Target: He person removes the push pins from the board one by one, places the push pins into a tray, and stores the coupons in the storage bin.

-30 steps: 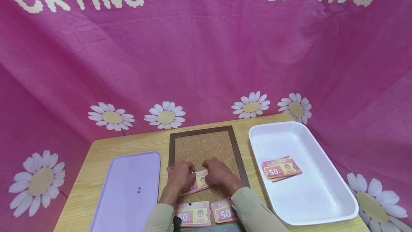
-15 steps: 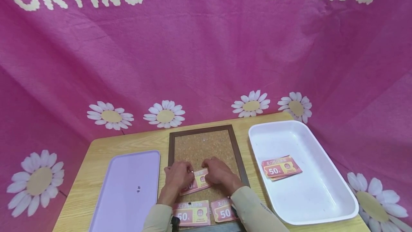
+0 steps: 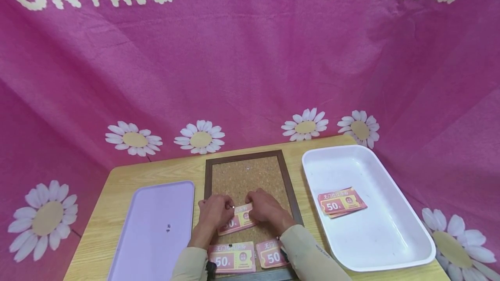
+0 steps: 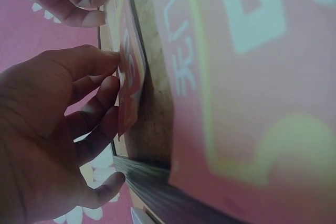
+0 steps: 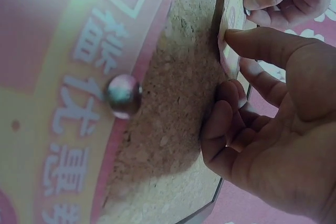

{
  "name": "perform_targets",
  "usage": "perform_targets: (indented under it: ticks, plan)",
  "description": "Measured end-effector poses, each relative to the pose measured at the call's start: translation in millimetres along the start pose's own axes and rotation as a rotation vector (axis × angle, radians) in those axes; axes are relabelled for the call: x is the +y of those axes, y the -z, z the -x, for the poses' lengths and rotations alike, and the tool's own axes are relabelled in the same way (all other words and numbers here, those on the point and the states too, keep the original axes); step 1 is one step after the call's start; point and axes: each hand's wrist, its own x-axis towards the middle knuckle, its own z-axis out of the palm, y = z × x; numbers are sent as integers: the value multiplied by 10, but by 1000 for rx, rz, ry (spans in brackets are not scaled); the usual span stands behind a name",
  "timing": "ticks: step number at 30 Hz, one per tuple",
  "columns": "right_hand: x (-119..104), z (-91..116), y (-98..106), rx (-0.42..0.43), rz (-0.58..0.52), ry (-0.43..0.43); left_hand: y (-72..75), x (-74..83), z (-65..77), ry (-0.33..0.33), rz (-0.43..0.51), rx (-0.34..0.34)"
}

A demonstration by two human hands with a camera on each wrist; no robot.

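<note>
In the head view, a red-and-yellow coupon (image 3: pixel 237 222) lies tilted on the framed corkboard (image 3: pixel 250 181). My left hand (image 3: pixel 215 214) pinches a small shiny pin (image 3: pixel 233 207) at its top edge, the fingertips mostly covering it. My right hand (image 3: pixel 267 207) holds the coupon's right end between thumb and fingers, its thumb (image 5: pixel 247 38) on the printed face in the right wrist view. Nearer the body, two more coupons sit side by side on the cork, a left coupon (image 3: pixel 232 258) and a right coupon (image 3: pixel 270 256). A round-headed pin (image 5: pixel 124 96) stands at one coupon's upper edge.
On the left stands a lilac tray (image 3: pixel 156 198) with a few small dark pins (image 3: pixel 168 228). To the right, a deep white tub (image 3: pixel 384 229) holds a stack of coupons (image 3: pixel 341 203). Pink cloth (image 3: pixel 250 64) hangs behind the wooden table (image 3: pixel 117 185).
The hands keep nearly the same place and hold. My left hand has shifted very slightly left, and the shiny pin at the coupon's top edge shows a little more. The head view has tilted slightly.
</note>
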Motion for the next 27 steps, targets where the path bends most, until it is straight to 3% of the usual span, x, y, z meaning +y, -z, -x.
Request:
perform_targets:
  ticks: [6,27]
  plan:
    - [-12,2,-6,1,9,-12,-4,-6,1,-14,-3,21]
    - [-29,6,-19,17,34,36,-12,-44,-29,-22,-11,-13]
